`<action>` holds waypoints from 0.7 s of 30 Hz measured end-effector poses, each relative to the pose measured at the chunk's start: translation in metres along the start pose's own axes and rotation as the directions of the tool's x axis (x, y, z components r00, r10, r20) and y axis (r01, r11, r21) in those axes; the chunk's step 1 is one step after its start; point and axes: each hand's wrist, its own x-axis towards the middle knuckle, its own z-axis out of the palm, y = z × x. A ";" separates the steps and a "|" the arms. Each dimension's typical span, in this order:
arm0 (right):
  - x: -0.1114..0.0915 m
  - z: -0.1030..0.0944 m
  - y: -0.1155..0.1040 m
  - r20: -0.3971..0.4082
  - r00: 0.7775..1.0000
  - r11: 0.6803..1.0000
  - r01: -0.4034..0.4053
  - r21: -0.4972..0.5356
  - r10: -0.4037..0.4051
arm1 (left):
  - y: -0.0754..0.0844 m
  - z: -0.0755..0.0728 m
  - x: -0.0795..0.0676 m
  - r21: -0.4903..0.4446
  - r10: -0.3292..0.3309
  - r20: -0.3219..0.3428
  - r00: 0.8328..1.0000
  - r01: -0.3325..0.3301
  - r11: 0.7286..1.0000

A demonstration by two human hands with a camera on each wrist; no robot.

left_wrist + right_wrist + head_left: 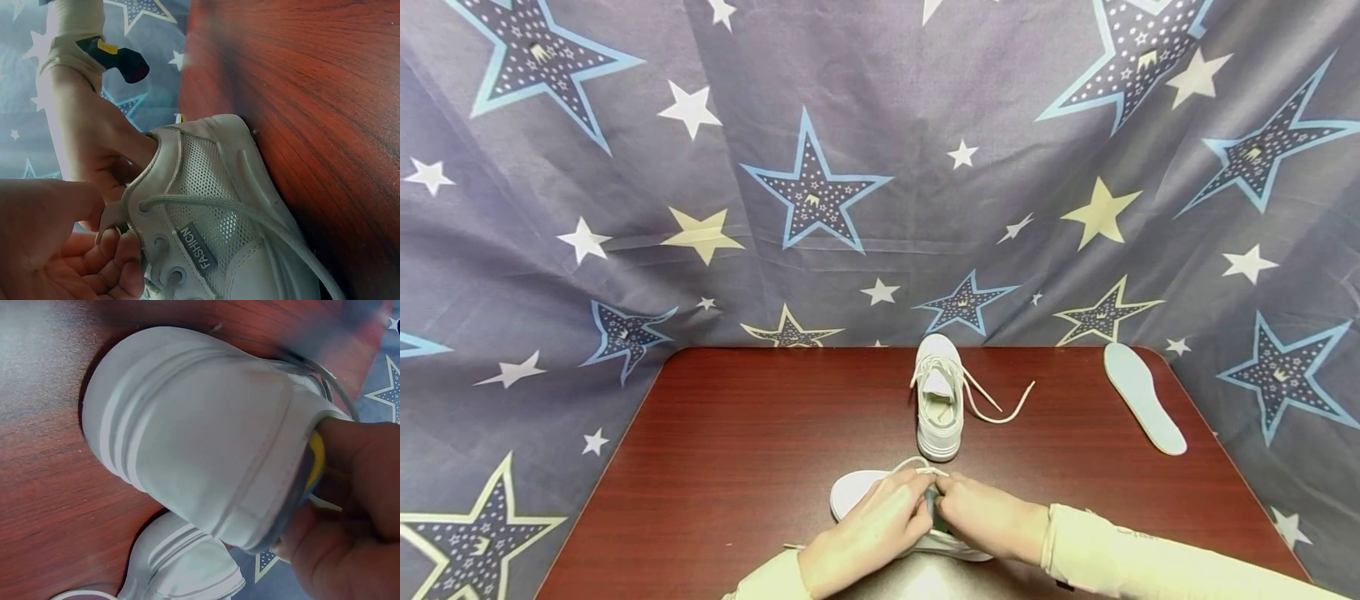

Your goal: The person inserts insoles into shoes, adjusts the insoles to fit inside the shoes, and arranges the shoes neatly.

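Note:
A white lace-up sneaker (853, 493) lies on the table under both hands, its toe to the left in the head view. My left hand (876, 521) pinches the tongue (114, 215) of this shoe between thumb and fingers, beside the lace holes. From the heel side, my right hand (985, 512) reaches into the shoe's opening with bent fingers. Its fingertips are hidden inside, so I cannot tell what they grip. A yellow edge (316, 457) shows in the opening next to those fingers, and a light blue surface (931, 500) shows between the hands.
Behind the hands stands a second white sneaker (939, 433), its loose lace (1000, 419) trailing right. A pale blue insole (1142, 398) lies at the right of the red-brown table (737, 433). A star-patterned curtain (850, 275) hangs along the table's back edge.

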 end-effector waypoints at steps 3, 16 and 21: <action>0.001 0.000 0.002 0.023 1.000 0.997 -0.020 0.077 0.018 | 0.000 0.000 0.001 -0.009 0.004 -0.002 1.000 -0.004 1.000; 0.005 -0.001 0.008 0.086 0.995 0.989 -0.066 0.130 0.056 | -0.003 -0.004 0.005 -0.001 0.026 0.001 1.000 -0.026 1.000; 0.007 -0.001 0.006 0.112 0.993 0.999 -0.029 0.034 0.026 | -0.003 -0.005 0.003 -0.026 0.000 0.029 1.000 0.000 1.000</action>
